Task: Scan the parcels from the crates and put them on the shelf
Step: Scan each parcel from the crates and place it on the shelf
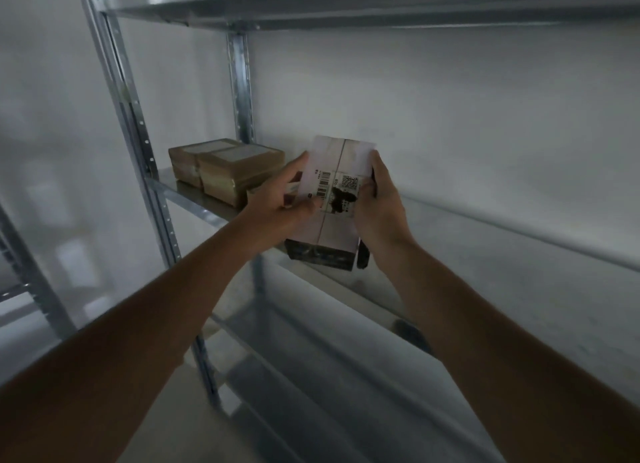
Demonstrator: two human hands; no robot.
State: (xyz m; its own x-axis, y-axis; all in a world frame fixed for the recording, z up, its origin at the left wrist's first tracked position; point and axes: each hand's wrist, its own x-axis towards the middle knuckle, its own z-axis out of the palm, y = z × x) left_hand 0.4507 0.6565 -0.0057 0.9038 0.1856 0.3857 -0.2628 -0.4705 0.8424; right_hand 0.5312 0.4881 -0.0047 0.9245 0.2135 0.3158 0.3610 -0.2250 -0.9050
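Both hands hold one parcel (334,199) in front of the metal shelf (485,254), about level with its middle board. Left hand (277,202) grips the parcel's left side, fingers curled around the edge, thumb on the top face near the barcode label (341,190). Right hand (377,206) grips the right side, fingers wrapped around the edge, thumb on the label. Parcel is a pale box with a tape seam down the middle, dark print on its near end, label with barcode and QR code facing up. Can't tell if the parcel touches the board or is held just above it. Two brown boxes (225,169) sit side by side, touching, at the left end of the same board, next to the upright post (240,88). A small bit of another brown box shows behind the left hand. Upper board (346,5) overhead, white wall (450,116) behind. Image is dim and blurry at the edges.
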